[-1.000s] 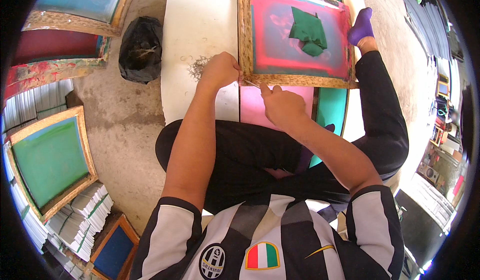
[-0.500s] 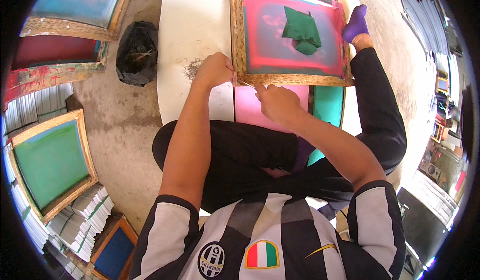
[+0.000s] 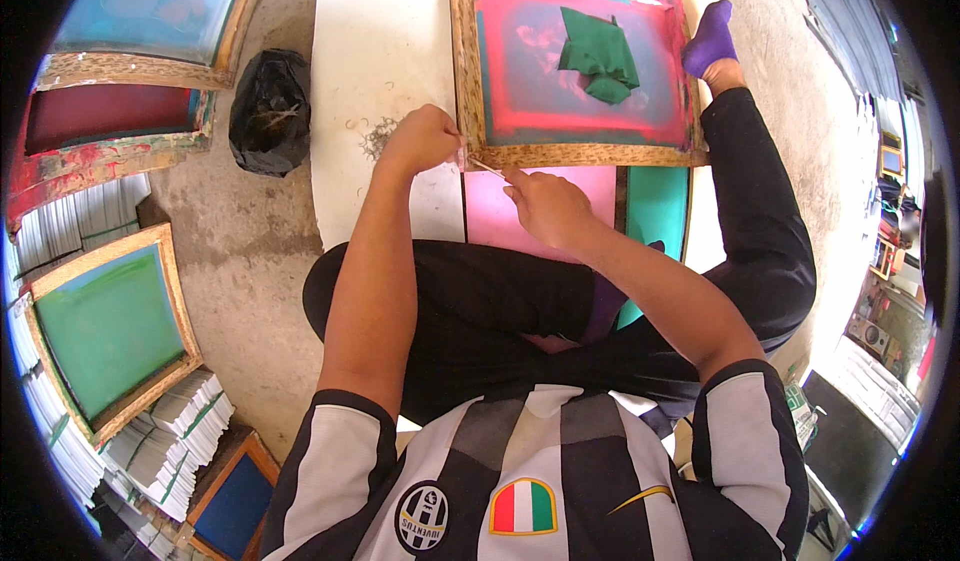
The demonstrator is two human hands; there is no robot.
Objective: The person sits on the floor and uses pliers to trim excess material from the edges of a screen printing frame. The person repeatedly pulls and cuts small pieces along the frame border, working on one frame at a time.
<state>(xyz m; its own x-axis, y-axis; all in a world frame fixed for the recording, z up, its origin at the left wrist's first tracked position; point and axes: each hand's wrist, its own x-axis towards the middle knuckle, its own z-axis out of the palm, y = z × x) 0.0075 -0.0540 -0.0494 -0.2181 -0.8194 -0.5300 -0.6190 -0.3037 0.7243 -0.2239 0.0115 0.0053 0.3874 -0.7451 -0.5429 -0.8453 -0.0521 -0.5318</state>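
A wooden screen-printing frame (image 3: 580, 156) with a pink and grey mesh lies across the white bench. On its mesh rests a crumpled green cloth (image 3: 598, 51). At the frame's near left corner, my left hand (image 3: 422, 143) is closed, its fingertips pinching a small pale pink piece (image 3: 462, 157). My right hand (image 3: 552, 206) grips a thin-shafted tool (image 3: 487, 168) whose tip points at that corner, close to the left fingertips. Its handle is hidden in the fist, so its exact kind is unclear. Beside my left hand lies a heap of small dark wire bits (image 3: 377, 139).
Left of the white bench (image 3: 370, 51) a black plastic bag (image 3: 270, 111) stands on the floor. More framed screens lean farther left, among them a green one (image 3: 115, 326), near stacks of white sheets (image 3: 165, 441). My purple-socked foot (image 3: 710, 41) sits by the frame's right side.
The frame and bench sit slightly farther left in view. My left hand has drawn back a little from the corner, and the tool's shaft shows more.
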